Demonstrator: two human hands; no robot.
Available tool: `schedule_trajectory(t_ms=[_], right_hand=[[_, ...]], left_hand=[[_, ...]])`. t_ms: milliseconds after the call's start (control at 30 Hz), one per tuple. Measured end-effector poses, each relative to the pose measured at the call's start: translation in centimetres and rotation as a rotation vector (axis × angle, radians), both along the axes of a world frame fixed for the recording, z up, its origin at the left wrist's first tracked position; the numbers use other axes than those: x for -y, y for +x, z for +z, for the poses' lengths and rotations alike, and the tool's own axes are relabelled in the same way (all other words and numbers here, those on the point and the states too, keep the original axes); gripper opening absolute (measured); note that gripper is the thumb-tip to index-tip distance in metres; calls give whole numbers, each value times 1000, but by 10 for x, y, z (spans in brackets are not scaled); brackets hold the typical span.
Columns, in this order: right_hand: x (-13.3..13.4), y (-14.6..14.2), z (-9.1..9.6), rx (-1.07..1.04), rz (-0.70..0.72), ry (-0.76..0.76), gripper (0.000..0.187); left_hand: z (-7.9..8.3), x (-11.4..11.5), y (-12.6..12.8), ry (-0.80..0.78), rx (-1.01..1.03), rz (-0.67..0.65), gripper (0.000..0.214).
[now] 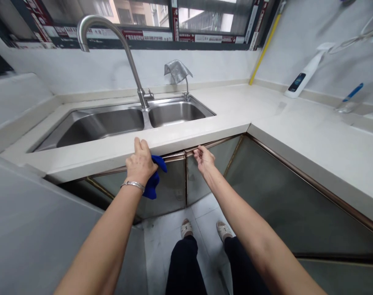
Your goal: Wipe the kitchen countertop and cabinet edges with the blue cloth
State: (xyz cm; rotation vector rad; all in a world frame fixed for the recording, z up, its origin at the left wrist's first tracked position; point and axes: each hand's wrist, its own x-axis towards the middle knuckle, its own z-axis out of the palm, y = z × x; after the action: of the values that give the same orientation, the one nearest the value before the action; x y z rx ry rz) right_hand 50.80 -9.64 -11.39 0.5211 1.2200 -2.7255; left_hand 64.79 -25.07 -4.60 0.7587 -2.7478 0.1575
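Note:
My left hand (141,163) presses a blue cloth (154,176) against the front edge of the white countertop (180,137), below the steel double sink (118,123). A silver bracelet circles that wrist. My right hand (204,157) reaches to the top edge of a glass cabinet door (211,172) under the counter, its fingers curled at the bronze trim. Whether those fingers grip the edge is unclear.
A tall curved tap (112,45) stands behind the sink, with a small tap wrapped in grey cloth (177,71) beside it. A white spray bottle (306,71) and a yellow-handled stick (264,47) lean at the back right. The counter turns along the right wall. My feet stand on pale tiles.

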Motion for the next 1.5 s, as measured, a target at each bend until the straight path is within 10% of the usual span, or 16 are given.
schedule_trajectory(t_ms=[367,1500], right_hand=[[1,2,8,57,-18,-17,21],[9,-1,-2,-20,31,43,24]], left_hand=[[-82,-30,39,-8,167,-271,84],[-66,-80,-19,192,78,-70,89]])
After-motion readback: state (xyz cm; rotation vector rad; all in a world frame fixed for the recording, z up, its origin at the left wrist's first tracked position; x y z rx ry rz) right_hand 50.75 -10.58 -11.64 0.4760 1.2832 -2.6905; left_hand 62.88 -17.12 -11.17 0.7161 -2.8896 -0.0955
